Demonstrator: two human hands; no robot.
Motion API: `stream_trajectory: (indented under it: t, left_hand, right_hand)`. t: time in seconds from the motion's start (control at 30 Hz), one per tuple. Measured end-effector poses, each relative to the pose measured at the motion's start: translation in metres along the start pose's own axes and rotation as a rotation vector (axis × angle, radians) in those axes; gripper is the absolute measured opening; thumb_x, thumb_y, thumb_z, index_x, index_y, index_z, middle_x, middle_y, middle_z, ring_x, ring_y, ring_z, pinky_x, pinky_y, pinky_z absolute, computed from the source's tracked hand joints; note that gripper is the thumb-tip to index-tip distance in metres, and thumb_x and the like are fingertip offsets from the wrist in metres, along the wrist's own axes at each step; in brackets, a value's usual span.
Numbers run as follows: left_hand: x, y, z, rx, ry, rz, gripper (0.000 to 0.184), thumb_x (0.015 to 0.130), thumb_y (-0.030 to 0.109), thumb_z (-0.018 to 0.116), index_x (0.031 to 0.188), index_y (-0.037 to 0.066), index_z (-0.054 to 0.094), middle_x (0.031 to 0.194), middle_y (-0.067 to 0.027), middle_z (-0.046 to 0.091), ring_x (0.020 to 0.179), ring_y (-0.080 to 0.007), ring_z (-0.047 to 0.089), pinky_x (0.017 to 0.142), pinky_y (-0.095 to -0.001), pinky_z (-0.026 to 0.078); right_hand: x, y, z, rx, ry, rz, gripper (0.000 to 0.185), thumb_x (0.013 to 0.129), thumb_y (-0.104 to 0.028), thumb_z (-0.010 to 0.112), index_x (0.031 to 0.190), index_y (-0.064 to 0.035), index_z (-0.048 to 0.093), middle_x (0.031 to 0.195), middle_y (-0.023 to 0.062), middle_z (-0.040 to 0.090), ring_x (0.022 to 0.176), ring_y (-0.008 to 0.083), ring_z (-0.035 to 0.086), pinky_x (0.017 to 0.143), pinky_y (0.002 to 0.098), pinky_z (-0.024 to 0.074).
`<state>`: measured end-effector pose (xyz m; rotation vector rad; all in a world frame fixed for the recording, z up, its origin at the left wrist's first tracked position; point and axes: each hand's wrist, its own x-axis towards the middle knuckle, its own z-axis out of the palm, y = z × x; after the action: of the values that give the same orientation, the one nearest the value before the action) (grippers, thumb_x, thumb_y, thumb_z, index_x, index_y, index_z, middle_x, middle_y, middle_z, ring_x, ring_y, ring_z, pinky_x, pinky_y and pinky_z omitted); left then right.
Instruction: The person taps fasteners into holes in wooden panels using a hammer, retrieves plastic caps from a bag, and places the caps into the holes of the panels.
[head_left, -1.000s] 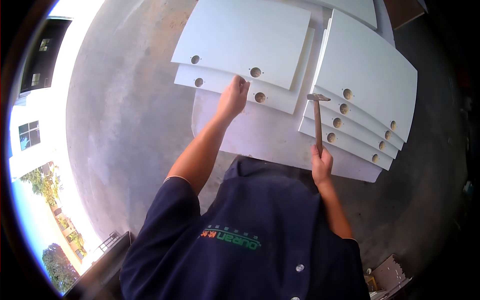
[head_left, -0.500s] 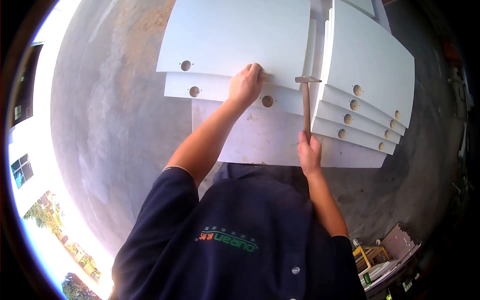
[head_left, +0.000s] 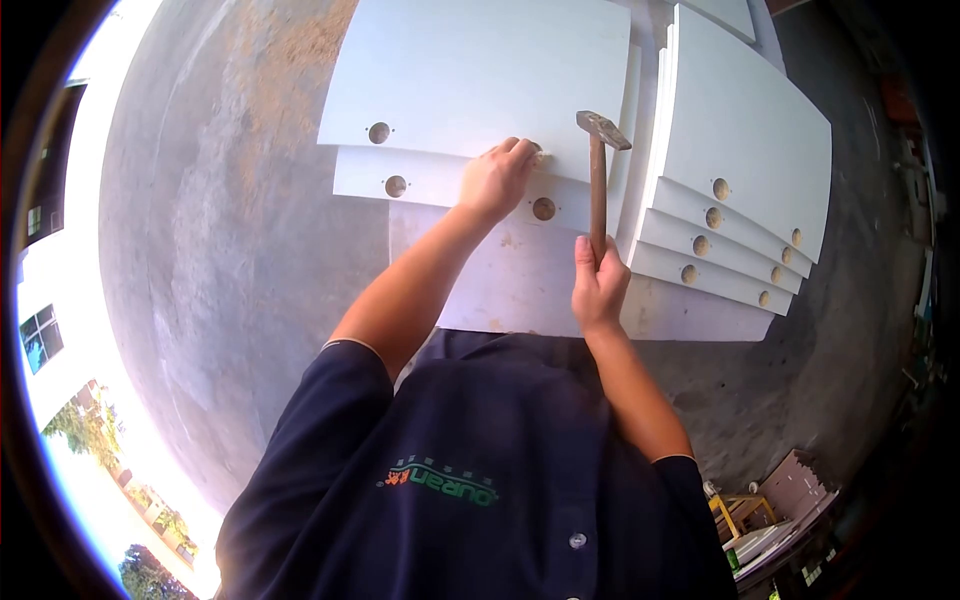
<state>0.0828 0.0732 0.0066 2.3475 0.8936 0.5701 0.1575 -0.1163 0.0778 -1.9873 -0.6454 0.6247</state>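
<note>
My right hand (head_left: 601,287) is wrapped round the wooden handle of a hammer (head_left: 598,195), whose metal head is up and tilted over the gap between two stacks of white panels. My left hand (head_left: 496,182) rests at the front edge of the top left panel (head_left: 480,75), its fingers pinched together beside a round hole there. Whatever lies between those fingertips is too small or hidden to make out. Below it, a second white panel (head_left: 440,183) sticks out, with round holes cut near its edge.
On the right stands a fanned stack of white panels (head_left: 745,130) with round holes along the front edges. Both stacks lie on a pale board (head_left: 480,270) close to my body. Grey concrete floor (head_left: 230,250) surrounds it. A yellow frame (head_left: 742,510) and boards sit at lower right.
The hammer has moved left and its head has tilted, rising slightly towards my left hand. My left hand stays beside the hole, while the view has shifted a little.
</note>
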Motion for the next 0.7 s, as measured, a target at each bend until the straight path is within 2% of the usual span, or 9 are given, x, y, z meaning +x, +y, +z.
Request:
stream_trajectory:
  t: [0.1,0.13,0.2,0.3,0.37,0.4,0.43,0.57,0.7]
  left_hand:
    - [0.0,-0.001,0.001,-0.005,-0.025,-0.027,0.008,0.093,0.018,0.059,0.094,0.01,0.062,0.089,-0.0089,0.065,0.078,-0.0333,0.065,0.065,-0.0433,0.052]
    - [0.0,-0.001,0.001,-0.004,-0.045,-0.048,0.009,0.094,0.019,0.058,0.095,0.011,0.063,0.09,-0.0084,0.065,0.08,-0.0326,0.065,0.067,-0.0437,0.052]
    - [0.003,-0.002,-0.001,-0.032,-0.039,-0.045,0.008,0.093,0.017,0.059,0.095,0.01,0.063,0.09,-0.0084,0.065,0.08,-0.0331,0.065,0.067,-0.0438,0.052]
    - [-0.004,0.002,-0.006,-0.105,0.01,-0.046,0.005,0.092,0.013,0.061,0.094,0.009,0.062,0.09,-0.0086,0.065,0.08,-0.0336,0.065,0.068,-0.0439,0.053]
    - [-0.005,0.006,-0.017,-0.135,0.045,-0.126,0.005,0.091,0.012,0.063,0.094,0.008,0.061,0.092,-0.0092,0.066,0.082,-0.0332,0.066,0.068,-0.0438,0.053]
    - [-0.009,0.002,-0.018,-0.131,0.113,-0.117,0.009,0.091,0.014,0.066,0.094,0.006,0.063,0.093,-0.0096,0.068,0.07,-0.0293,0.066,0.061,-0.0378,0.053]
    - [-0.015,-0.001,-0.021,-0.143,0.109,-0.146,0.01,0.091,0.014,0.067,0.094,0.005,0.062,0.092,-0.0097,0.068,0.068,-0.0276,0.066,0.061,-0.0366,0.052]
    - [-0.039,-0.012,-0.032,-0.164,0.101,-0.256,0.012,0.09,0.012,0.069,0.093,0.003,0.062,0.09,-0.01,0.068,0.064,-0.023,0.065,0.058,-0.0337,0.051]
    - [-0.061,-0.016,-0.044,-0.236,0.143,-0.301,0.011,0.09,0.01,0.069,0.093,0.002,0.062,0.085,-0.0094,0.066,0.062,-0.0175,0.057,0.06,-0.03,0.049]
  right_hand:
    - [-0.004,0.051,0.021,-0.402,-0.11,0.115,0.035,0.096,-0.032,0.061,0.082,-0.0004,0.059,0.072,0.022,0.064,0.073,0.0466,0.062,0.063,0.0499,0.0477]
    - [-0.007,0.057,0.023,-0.386,-0.086,0.11,0.036,0.095,-0.033,0.062,0.082,0.0001,0.06,0.074,0.0235,0.065,0.076,0.0475,0.062,0.064,0.0524,0.0478]
    - [-0.008,0.059,0.025,-0.359,-0.064,0.072,0.042,0.097,-0.037,0.06,0.08,0.0009,0.058,0.068,0.022,0.06,0.065,0.0411,0.06,0.061,0.0464,0.0457]
    - [-0.007,0.044,0.018,-0.185,-0.079,0.118,0.037,0.097,-0.033,0.061,0.08,-0.0006,0.057,0.065,0.0192,0.061,0.063,0.0412,0.06,0.058,0.045,0.0466]
    - [-0.003,0.026,0.013,-0.103,-0.01,0.019,0.036,0.098,-0.034,0.059,0.081,-0.0021,0.055,0.061,0.0154,0.057,0.056,0.0325,0.057,0.055,0.0413,0.0444]
    - [-0.002,0.019,0.011,-0.093,-0.001,0.002,0.036,0.099,-0.034,0.059,0.081,-0.0024,0.055,0.061,0.0146,0.056,0.055,0.0304,0.057,0.055,0.0406,0.0444]
    - [-0.001,0.016,0.01,-0.103,-0.019,0.02,0.037,0.098,-0.034,0.059,0.08,-0.0021,0.054,0.064,0.0175,0.059,0.059,0.0375,0.06,0.057,0.0445,0.0456]
    - [-0.009,0.066,0.028,-0.433,-0.074,0.073,0.037,0.097,-0.034,0.059,0.08,-0.0011,0.056,0.071,0.0235,0.063,0.073,0.0504,0.059,0.062,0.0544,0.0443]
    - [-0.008,0.06,0.028,-0.294,-0.109,0.117,0.038,0.097,-0.034,0.06,0.079,-0.0008,0.055,0.067,0.0222,0.062,0.069,0.0467,0.061,0.06,0.0507,0.045]
